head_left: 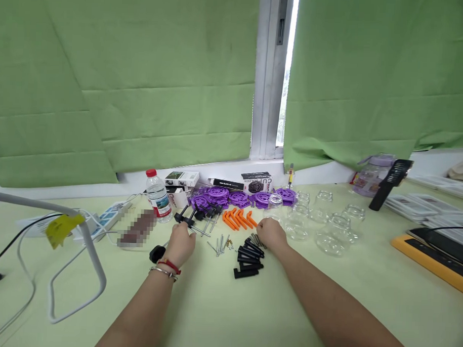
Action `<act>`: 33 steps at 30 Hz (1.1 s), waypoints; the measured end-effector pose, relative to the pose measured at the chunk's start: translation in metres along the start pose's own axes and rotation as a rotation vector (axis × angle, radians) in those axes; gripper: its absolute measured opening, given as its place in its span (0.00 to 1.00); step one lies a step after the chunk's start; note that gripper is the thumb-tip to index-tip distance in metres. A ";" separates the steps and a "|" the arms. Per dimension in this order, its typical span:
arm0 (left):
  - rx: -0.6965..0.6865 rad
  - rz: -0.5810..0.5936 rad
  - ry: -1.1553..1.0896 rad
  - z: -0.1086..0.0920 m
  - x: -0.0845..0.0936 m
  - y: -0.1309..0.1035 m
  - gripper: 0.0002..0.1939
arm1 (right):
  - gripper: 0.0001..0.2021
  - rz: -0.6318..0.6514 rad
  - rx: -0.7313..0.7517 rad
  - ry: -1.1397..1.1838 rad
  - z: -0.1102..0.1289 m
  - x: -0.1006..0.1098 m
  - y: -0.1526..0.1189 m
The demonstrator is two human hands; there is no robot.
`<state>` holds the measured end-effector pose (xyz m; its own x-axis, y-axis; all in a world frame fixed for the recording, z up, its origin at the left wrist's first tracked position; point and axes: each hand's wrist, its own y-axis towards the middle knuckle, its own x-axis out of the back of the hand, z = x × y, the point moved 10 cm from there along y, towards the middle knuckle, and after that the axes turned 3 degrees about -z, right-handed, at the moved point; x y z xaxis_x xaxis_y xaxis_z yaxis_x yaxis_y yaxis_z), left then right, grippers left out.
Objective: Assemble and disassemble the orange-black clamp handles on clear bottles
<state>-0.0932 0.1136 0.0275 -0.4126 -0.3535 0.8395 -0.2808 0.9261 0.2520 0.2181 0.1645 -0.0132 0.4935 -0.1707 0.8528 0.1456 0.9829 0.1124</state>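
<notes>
My left hand (181, 245) is closed, with its fingertips at a cluster of black-headed metal rods (201, 216). Whether it grips one is hidden. Beside its wrist lies a black knob (157, 254). My right hand (272, 235) is curled closed at the right end of the orange bent pieces (235, 219), next to small metal springs (257, 240). Its fingertips and anything in them are hidden. Black handle-like tubes (250, 255) lie in a row just below it. Between the hands are thin metal rods (220, 245) and small brass-coloured parts (229, 243).
Purple wheel-shaped parts (217, 193) line the back, near small boxes (257, 183) and a water bottle (159, 197). Clear jars (330, 240) stand right, before a black comb (388, 186) and an orange-edged device (428, 261). A white metal frame (99, 270) and cables occupy the left.
</notes>
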 end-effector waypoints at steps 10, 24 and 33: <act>-0.069 0.069 0.225 -0.004 -0.010 0.046 0.15 | 0.08 0.055 -0.015 -0.071 -0.003 -0.011 0.004; -0.050 0.111 0.336 0.008 -0.030 0.055 0.11 | 0.12 0.038 0.353 -0.019 0.058 0.000 -0.035; -0.092 0.139 0.362 0.002 -0.025 0.040 0.11 | 0.10 0.223 0.368 -0.048 0.084 -0.034 -0.041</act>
<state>-0.0957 0.1591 0.0162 -0.1046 -0.1700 0.9799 -0.1580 0.9756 0.1524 0.1229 0.1362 -0.0040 0.4368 0.0431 0.8985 -0.2800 0.9557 0.0903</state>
